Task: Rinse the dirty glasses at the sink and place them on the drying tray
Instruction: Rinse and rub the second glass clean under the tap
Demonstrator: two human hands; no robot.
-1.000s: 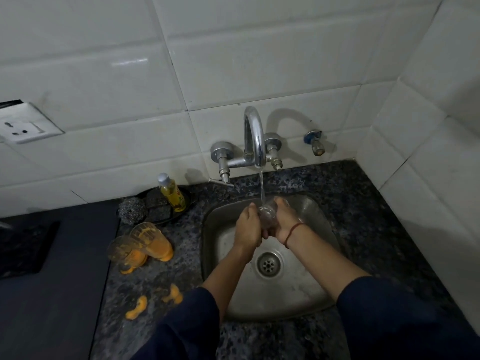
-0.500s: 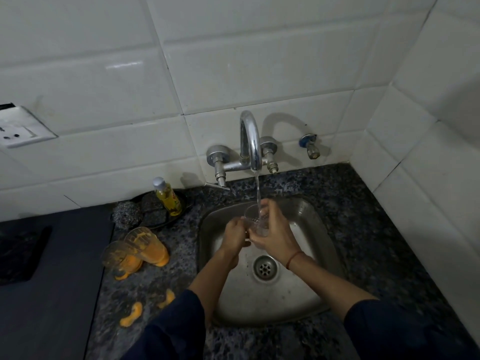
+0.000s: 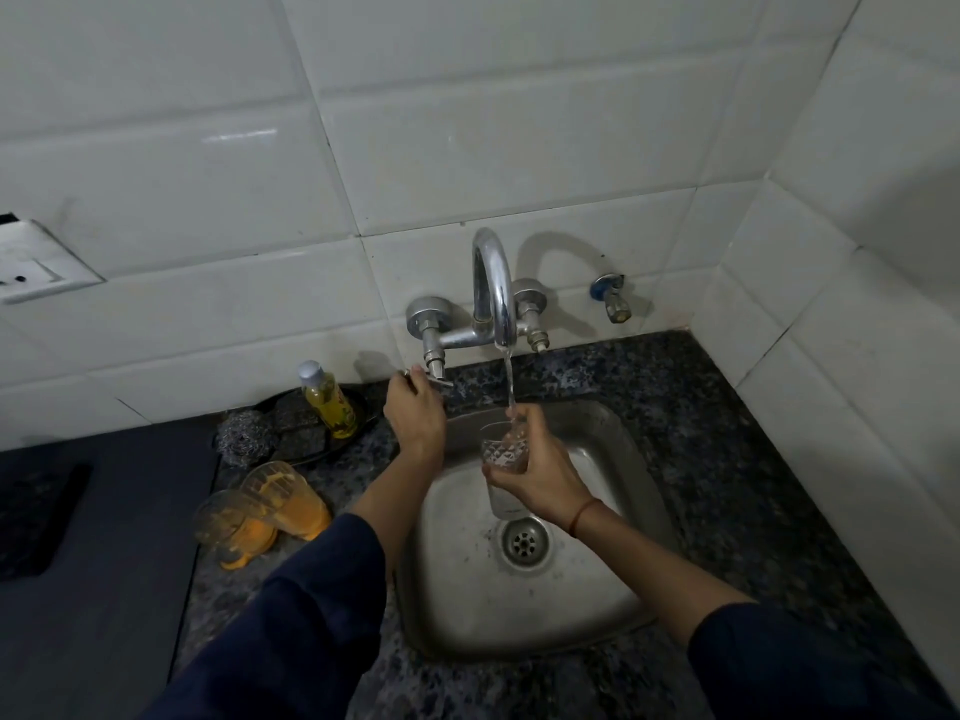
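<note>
We can read no words, numbers or brand marks anywhere. The bottle, at left centre of the frame, carries a yellow label with some print on it, but that print is too small and blurred for us to read.

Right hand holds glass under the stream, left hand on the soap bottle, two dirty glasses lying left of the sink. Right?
No. Head view: the left hand grips the tap handle, not the bottle. Rest holds: right hand holds the glass under the stream, two dirty glasses lie left of the sink.
</note>
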